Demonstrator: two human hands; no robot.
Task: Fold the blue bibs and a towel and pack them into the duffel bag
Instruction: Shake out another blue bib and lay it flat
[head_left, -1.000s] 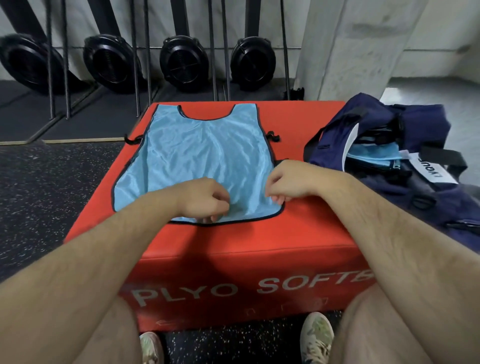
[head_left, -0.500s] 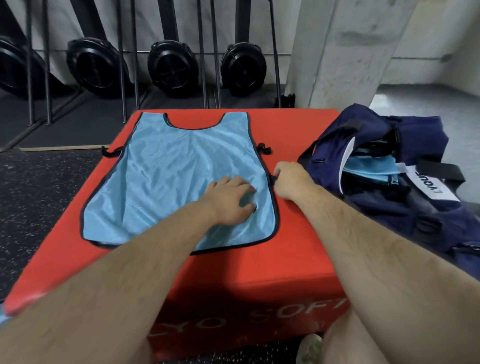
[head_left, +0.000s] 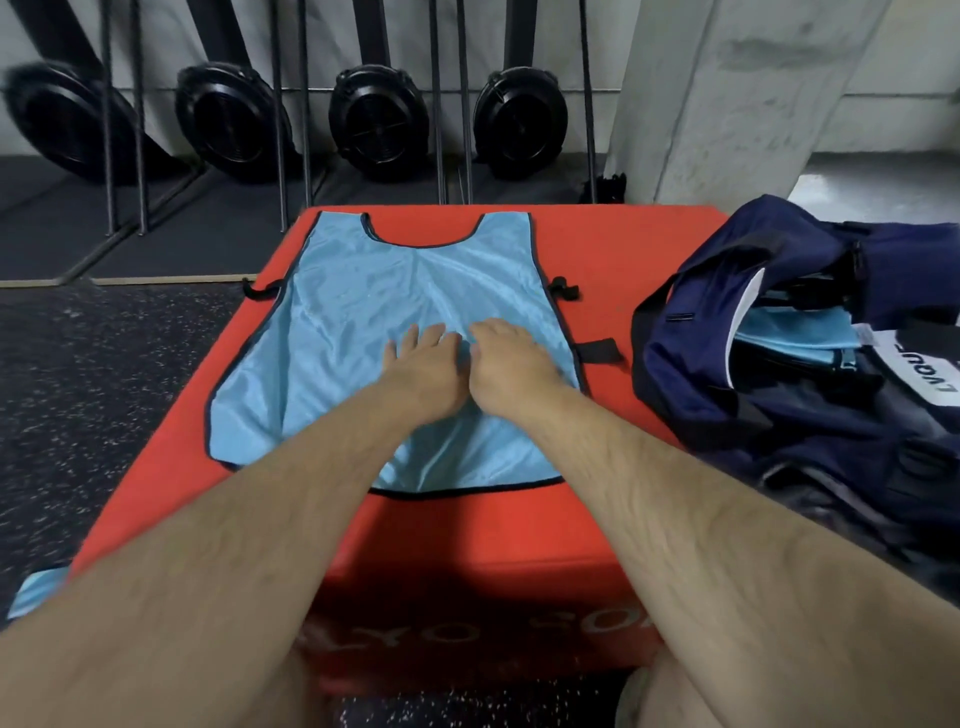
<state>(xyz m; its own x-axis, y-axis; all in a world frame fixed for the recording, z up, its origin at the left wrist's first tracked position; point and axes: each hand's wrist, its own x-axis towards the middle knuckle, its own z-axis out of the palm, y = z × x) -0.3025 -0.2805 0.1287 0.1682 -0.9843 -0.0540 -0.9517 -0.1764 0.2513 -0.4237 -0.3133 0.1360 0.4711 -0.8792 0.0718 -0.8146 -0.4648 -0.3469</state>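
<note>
Nearest, two bare forearms reaching away over the front face of a red plyo soft box (head_left: 457, 540), white lettering partly readable low on that face; at the near left edge, a scrap of light blue fabric (head_left: 36, 592) on the speckled black floor (head_left: 93, 374), too cropped to tell what it is.

On the box top, a light blue bib (head_left: 374, 332) with black edging, spread flat, neck opening toward the far side, hem toward the near side; small black side straps (head_left: 563, 288) sticking out at its left and right edges.

At the middle of the bib, left hand (head_left: 423, 364) palm down, fingers straight and slightly spread, pressing the cloth; right hand (head_left: 511, 366) just beside it, touching it, also lying on the cloth, fingers somewhat bent at the tips; whether pinching fabric or only pressing, cannot tell.

To the right, against the box, a navy duffel bag (head_left: 810, 415) lying open; inside it, folded light blue fabric (head_left: 795, 335) and a white label (head_left: 924, 369) with dark letters.

Farther off, black floor mats (head_left: 156, 228), thin upright metal bars, four round black fan housings (head_left: 376, 122) in a row along the wall; at far right, a grey concrete pillar (head_left: 737, 88).
</note>
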